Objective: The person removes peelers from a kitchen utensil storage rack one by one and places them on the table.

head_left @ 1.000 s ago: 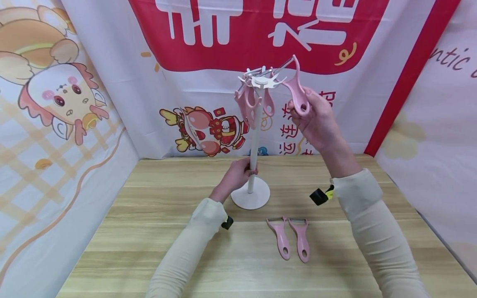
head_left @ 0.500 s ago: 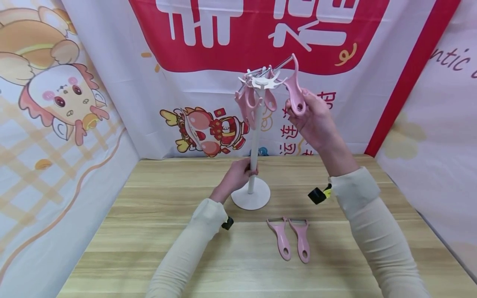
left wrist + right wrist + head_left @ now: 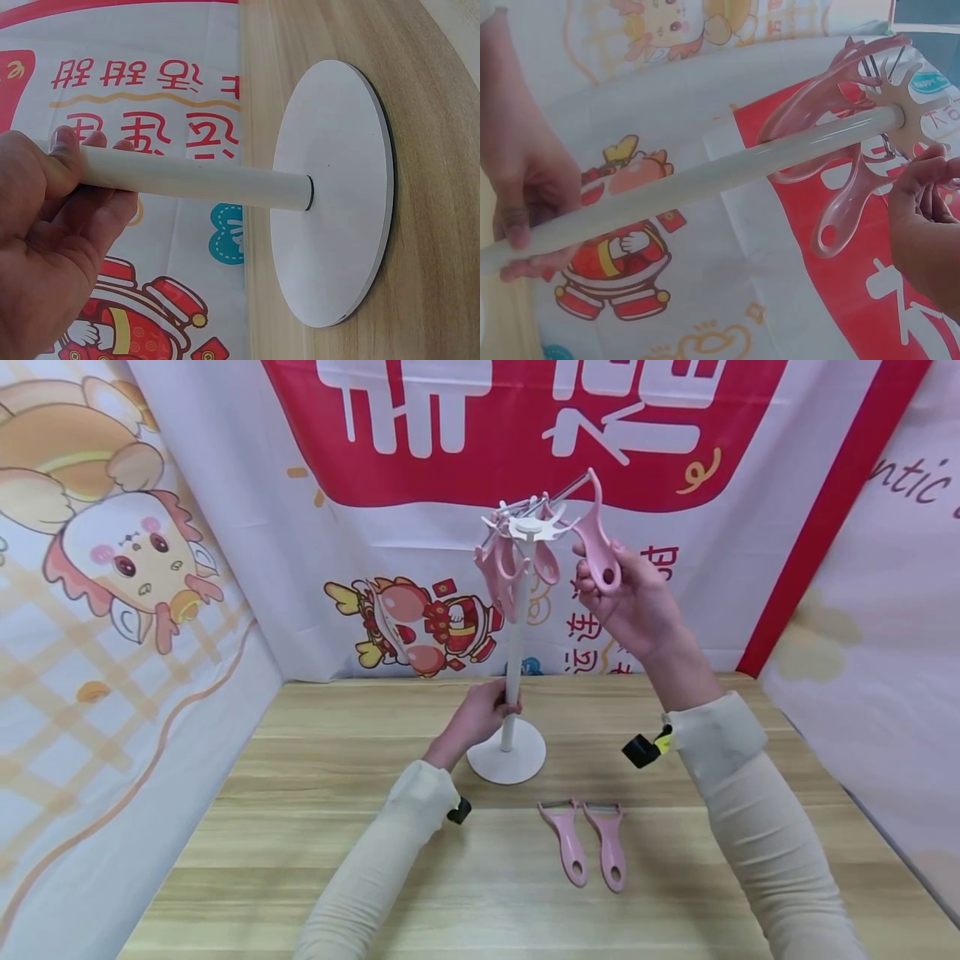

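My left hand [image 3: 480, 714] grips the lower white pole [image 3: 514, 652] of an upright stand, fingers and thumb wrapped around it. The stand's round base [image 3: 330, 225] rests on the table. In the head view, my right hand [image 3: 637, 610] pinches a pink peeler [image 3: 596, 539] by its handle end, its blade held at the right of the white hook ring [image 3: 529, 528]. Several pink peelers [image 3: 504, 568] hang by their heads on the ring's left and back. The right wrist view shows one hanging peeler [image 3: 844, 214] close to my fingers; the held peeler is mostly hidden there.
Two more pink peelers, a left one [image 3: 566, 843] and a right one [image 3: 609, 847], lie side by side in front of the base on the wooden table [image 3: 300, 860]. A printed cloth [image 3: 420, 543] hangs behind, with patterned cloth walls on both sides.
The held peeler has shifted slightly at the ring's right side, and the hanging peeler beside it has moved a little. My left hand stays on the pole.
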Motion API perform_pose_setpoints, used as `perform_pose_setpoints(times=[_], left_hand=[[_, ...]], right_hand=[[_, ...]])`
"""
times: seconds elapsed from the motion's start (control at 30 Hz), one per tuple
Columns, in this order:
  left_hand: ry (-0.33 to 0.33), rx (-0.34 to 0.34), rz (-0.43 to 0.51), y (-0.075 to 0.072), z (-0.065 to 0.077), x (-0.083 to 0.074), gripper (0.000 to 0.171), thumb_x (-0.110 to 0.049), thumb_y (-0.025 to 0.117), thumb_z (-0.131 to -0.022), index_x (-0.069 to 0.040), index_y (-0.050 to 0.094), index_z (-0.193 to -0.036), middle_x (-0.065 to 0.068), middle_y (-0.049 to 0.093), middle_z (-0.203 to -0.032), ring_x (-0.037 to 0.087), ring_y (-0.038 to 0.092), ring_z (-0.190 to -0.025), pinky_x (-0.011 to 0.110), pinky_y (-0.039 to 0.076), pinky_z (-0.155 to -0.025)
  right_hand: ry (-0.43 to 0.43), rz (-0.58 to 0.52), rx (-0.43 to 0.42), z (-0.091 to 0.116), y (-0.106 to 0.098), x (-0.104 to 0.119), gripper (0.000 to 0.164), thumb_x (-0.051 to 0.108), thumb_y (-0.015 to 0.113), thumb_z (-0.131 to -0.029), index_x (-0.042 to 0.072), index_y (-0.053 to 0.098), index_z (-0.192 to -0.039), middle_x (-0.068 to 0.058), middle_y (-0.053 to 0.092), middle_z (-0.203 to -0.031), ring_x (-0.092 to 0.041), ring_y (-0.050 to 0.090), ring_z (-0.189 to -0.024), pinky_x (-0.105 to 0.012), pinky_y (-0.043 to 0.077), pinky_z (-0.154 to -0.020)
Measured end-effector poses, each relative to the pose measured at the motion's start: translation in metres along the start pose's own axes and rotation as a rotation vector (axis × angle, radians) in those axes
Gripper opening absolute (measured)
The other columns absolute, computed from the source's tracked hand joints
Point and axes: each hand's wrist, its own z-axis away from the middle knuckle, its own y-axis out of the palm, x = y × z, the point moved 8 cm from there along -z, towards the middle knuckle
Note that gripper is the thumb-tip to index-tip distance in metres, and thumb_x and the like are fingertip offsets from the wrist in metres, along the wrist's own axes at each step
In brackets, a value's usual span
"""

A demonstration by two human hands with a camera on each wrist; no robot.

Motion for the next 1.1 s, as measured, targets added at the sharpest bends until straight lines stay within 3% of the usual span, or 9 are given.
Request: perform_pose_setpoints(times=[0.4, 0.73, 0.97, 1.1], left_hand=[[-0.022, 0.01, 0.025, 0.002, 0.001, 0.0, 0.007, -0.007, 0.06, -0.099, -0.013, 0.062, -0.1, 0.001, 0.067, -0.094, 0.018, 0.066, -0.094, 0.044, 0.055, -0.1], [-0.006, 0.002, 0.03, 0.002, 0.0, 0.001, 0.009, -0.004, 0.059, -0.099, -0.013, 0.062, -0.1, 0.001, 0.067, -0.093, 0.018, 0.066, -0.094, 0.045, 0.054, -0.101], [-0.007, -0.002, 0.009, 0.001, 0.0, -0.001, 0.007, -0.004, 0.061, -0.097, -0.01, 0.063, -0.099, 0.002, 0.069, -0.093, 0.017, 0.067, -0.093, 0.042, 0.056, -0.097], [-0.01, -0.005, -0.005, 0.0, 0.0, -0.002, 0.008, -0.004, 0.061, -0.097, -0.012, 0.063, -0.097, 0.002, 0.069, -0.093, 0.017, 0.068, -0.093, 0.041, 0.057, -0.096]], right_hand=[[-0.04, -0.071, -0.003, -0.002, -0.012, 0.004, 0.036, 0.023, 0.047, -0.105, -0.004, 0.054, -0.127, -0.013, 0.068, -0.095, -0.019, 0.069, -0.076, -0.024, 0.06, -0.077], [-0.041, -0.064, 0.083, 0.005, -0.011, 0.003, 0.029, 0.017, 0.044, -0.106, -0.003, 0.056, -0.121, -0.016, 0.068, -0.099, -0.023, 0.071, -0.085, -0.028, 0.06, -0.083], [-0.113, 0.139, -0.118, 0.013, -0.022, 0.01, 0.012, 0.009, 0.06, -0.097, 0.002, 0.067, -0.104, -0.01, 0.068, -0.089, -0.019, 0.067, -0.08, -0.025, 0.061, -0.079], [-0.162, 0.242, -0.187, 0.02, -0.026, 0.014, 0.01, 0.006, 0.063, -0.094, 0.002, 0.068, -0.101, -0.008, 0.066, -0.083, -0.018, 0.067, -0.074, -0.023, 0.061, -0.076]])
